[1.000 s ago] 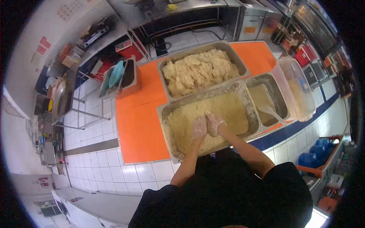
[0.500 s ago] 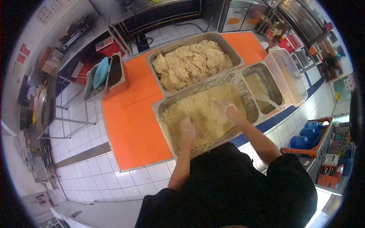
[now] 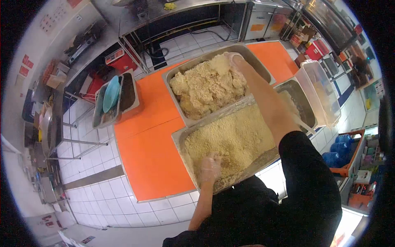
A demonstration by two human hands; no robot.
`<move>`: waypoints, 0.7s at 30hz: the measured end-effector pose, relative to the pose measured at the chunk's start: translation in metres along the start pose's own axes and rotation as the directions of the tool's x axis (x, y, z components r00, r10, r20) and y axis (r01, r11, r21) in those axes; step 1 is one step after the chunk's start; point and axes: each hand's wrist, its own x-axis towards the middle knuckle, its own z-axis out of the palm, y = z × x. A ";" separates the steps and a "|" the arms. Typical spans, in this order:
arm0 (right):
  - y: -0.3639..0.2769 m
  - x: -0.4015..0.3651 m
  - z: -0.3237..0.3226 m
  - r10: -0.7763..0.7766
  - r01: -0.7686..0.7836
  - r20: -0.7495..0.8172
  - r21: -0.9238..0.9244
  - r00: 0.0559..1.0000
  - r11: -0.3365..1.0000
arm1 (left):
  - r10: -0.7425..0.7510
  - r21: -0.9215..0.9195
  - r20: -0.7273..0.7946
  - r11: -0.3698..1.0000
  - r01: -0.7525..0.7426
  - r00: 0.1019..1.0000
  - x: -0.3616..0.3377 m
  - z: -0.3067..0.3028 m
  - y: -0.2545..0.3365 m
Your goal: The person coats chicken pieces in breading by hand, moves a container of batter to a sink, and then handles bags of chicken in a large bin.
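My left hand (image 3: 210, 169), in a thin clear glove, rests at the near left of a metal tray (image 3: 179, 144) of yellowish crumbs (image 3: 240, 131). Its fingers look loosely apart, their tips partly sunk in the crumbs. My right arm stretches across to the far metal tray (image 3: 168, 82), heaped with crumb-coated pieces (image 3: 203, 88). At the back of that heap my right hand (image 3: 236, 61), dusted with crumbs, seems closed on a pale crumb-coated piece (image 3: 220, 64). The hand and forearm hide part of the heap, and the fingertips are blurred.
Right of the crumbs stands a smaller metal pan (image 3: 302, 96) with a pale-handled utensil (image 3: 304, 124), beside a clear plastic tub (image 3: 325, 92). The trays stand on an orange table (image 3: 150, 164). At its left end are metal bins (image 3: 131, 96) with a blue-green plate (image 3: 111, 94).
My right hand has moved from the crumbs up to the far heap. My left hand stays low in the crumb tray. The whole view has shifted slightly.
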 end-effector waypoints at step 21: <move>0.269 -0.182 0.020 -0.375 0.419 0.268 -0.132 0.887 0.898 | 0.463 0.000 -0.369 0.867 -0.498 0.806 0.032 0.035 0.153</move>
